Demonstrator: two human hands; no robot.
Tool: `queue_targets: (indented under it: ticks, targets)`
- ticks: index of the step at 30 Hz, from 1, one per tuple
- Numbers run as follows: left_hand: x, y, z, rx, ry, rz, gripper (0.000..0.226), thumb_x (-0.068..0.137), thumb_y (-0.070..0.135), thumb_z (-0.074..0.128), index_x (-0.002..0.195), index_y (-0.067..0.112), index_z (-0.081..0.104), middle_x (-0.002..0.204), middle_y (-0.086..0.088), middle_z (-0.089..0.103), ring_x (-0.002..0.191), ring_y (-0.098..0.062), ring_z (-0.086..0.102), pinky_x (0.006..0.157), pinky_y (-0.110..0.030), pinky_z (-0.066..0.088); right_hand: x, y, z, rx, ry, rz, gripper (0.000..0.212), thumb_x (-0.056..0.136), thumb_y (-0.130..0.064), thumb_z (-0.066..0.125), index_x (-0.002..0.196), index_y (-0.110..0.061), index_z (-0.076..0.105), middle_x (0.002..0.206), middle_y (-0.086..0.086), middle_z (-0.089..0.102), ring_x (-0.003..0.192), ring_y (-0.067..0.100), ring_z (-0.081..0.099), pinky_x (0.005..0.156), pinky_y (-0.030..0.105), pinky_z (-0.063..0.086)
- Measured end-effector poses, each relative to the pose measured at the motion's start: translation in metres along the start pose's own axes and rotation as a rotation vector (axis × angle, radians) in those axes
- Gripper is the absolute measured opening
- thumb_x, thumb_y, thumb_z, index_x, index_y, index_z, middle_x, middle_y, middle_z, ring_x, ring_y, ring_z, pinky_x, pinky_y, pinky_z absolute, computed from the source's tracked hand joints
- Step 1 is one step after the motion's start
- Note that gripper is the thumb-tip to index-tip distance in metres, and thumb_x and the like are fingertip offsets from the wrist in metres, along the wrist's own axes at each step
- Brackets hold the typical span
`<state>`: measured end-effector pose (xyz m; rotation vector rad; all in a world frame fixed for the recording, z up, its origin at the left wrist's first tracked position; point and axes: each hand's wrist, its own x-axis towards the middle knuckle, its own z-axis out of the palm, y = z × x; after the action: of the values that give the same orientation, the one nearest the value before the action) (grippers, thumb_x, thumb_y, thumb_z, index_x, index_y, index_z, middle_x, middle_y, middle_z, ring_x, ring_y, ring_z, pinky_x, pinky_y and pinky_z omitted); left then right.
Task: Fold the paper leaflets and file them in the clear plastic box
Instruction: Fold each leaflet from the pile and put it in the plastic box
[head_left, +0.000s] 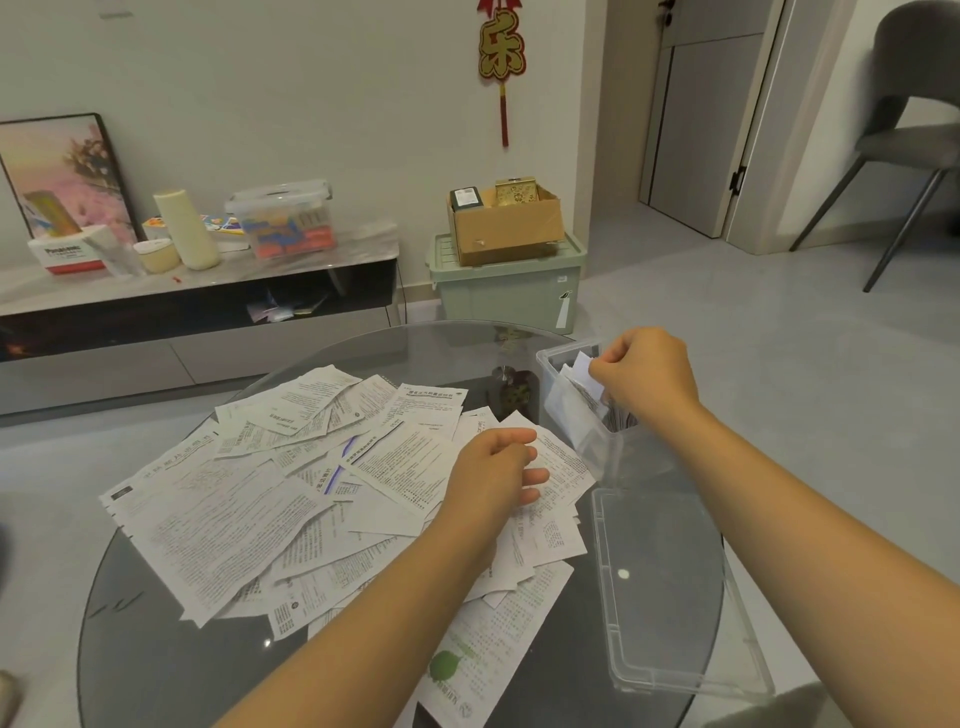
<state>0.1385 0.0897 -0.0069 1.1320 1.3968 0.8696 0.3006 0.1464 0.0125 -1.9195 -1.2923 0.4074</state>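
Several unfolded printed paper leaflets (249, 499) lie spread in a loose pile across the round glass table (156, 665). The clear plastic box (597, 447) stands at the table's right side with folded leaflets upright inside it. My right hand (644, 374) is over the box's open top and pinches a folded white leaflet (589, 376) that sits partly inside. My left hand (493, 470) rests on the right part of the pile, fingers loosely curled over a leaflet (561, 467).
The box's clear lid (665, 587) lies flat on the table just in front of the box. Beyond the table are a low TV cabinet (197, 291) with clutter, a green storage bin (506, 291) carrying a cardboard box, and a grey chair (909, 140) at far right.
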Motion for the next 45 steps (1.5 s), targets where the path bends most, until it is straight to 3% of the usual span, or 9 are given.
queue_targets:
  ticks: [4,13,16,19,25,34,39,43,45]
  targets:
    - [-0.002,-0.001,0.001,0.014,-0.011,-0.006,0.024,0.097,0.013,0.043,0.113,0.020,0.060,0.109,0.002,0.062,0.087,-0.012,0.065,0.075,-0.023,0.055,0.003,0.008,0.003,-0.054,0.004,-0.001,0.012,0.080,-0.005,0.055,0.077,0.003,0.063,0.076,0.021,0.068,0.077,0.037,0.066,0.067,0.042,0.055]
    - [-0.002,-0.003,0.002,0.015,-0.018,-0.025,0.025,0.097,0.013,0.044,0.115,0.019,0.060,0.112,0.000,0.062,0.088,-0.013,0.065,0.077,-0.023,0.055,0.004,0.009,0.006,-0.216,-0.117,-0.042,0.007,0.078,-0.003,0.059,0.083,-0.004,0.063,0.080,0.016,0.067,0.077,0.031,0.065,0.066,0.031,0.053]
    - [-0.002,-0.003,0.002,0.007,-0.019,-0.029,0.025,0.097,0.012,0.044,0.114,0.020,0.060,0.112,0.000,0.062,0.088,-0.013,0.066,0.078,-0.024,0.056,0.006,0.010,0.008,-0.181,-0.162,-0.010,0.006,0.073,0.001,0.062,0.077,-0.002,0.065,0.074,0.016,0.069,0.066,0.029,0.067,0.068,0.039,0.059]
    - [-0.002,-0.003,0.003,0.003,-0.021,-0.029,0.025,0.097,0.012,0.044,0.113,0.020,0.061,0.110,0.000,0.063,0.087,-0.012,0.066,0.078,-0.025,0.056,0.007,0.009,0.008,-0.121,-0.216,0.000,0.015,0.083,0.001,0.056,0.072,0.002,0.067,0.063,0.012,0.068,0.043,0.015,0.060,0.059,0.030,0.058]
    - [-0.001,-0.003,0.001,0.005,-0.013,-0.028,0.024,0.097,0.013,0.045,0.112,0.020,0.061,0.108,0.001,0.063,0.086,-0.013,0.066,0.077,-0.025,0.056,0.007,0.009,0.004,-0.265,-0.320,-0.098,0.025,0.084,0.000,0.053,0.089,-0.010,0.076,0.090,0.007,0.072,0.081,0.026,0.066,0.079,0.037,0.056]
    - [-0.001,-0.005,-0.004,0.034,-0.017,-0.015,0.022,0.096,0.011,0.046,0.108,0.021,0.062,0.095,0.003,0.064,0.086,-0.014,0.066,0.078,-0.027,0.057,0.004,0.005,-0.005,-0.278,-0.246,-0.214,0.025,0.090,-0.011,0.054,0.106,-0.018,0.072,0.093,0.002,0.064,0.076,0.016,0.053,0.067,0.024,0.040]
    - [-0.002,-0.010,-0.018,0.246,-0.016,0.117,0.020,0.095,0.016,0.048,0.102,0.028,0.061,0.100,0.010,0.062,0.086,-0.007,0.064,0.078,-0.027,0.054,-0.016,-0.001,-0.010,-0.244,-0.135,-0.404,0.022,0.092,-0.024,0.056,0.109,-0.023,0.069,0.096,-0.006,0.050,0.075,0.010,0.048,0.066,0.021,0.035]
    - [-0.008,-0.018,-0.037,0.528,-0.020,0.235,0.017,0.091,0.017,0.054,0.096,0.030,0.062,0.103,0.013,0.059,0.094,-0.004,0.055,0.072,-0.018,0.041,-0.045,-0.003,-0.008,-0.252,-0.193,-0.516,0.021,0.090,-0.030,0.057,0.109,-0.027,0.068,0.090,-0.012,0.048,0.070,0.003,0.045,0.067,0.021,0.038]
    - [-0.012,-0.024,-0.044,0.686,-0.011,0.281,0.018,0.089,0.020,0.056,0.104,0.028,0.062,0.113,0.008,0.057,0.104,-0.009,0.052,0.083,-0.023,0.042,-0.059,-0.001,-0.005,-0.276,-0.248,-0.531,0.020,0.089,-0.032,0.058,0.107,-0.029,0.068,0.088,-0.014,0.049,0.070,0.001,0.045,0.065,0.018,0.037]
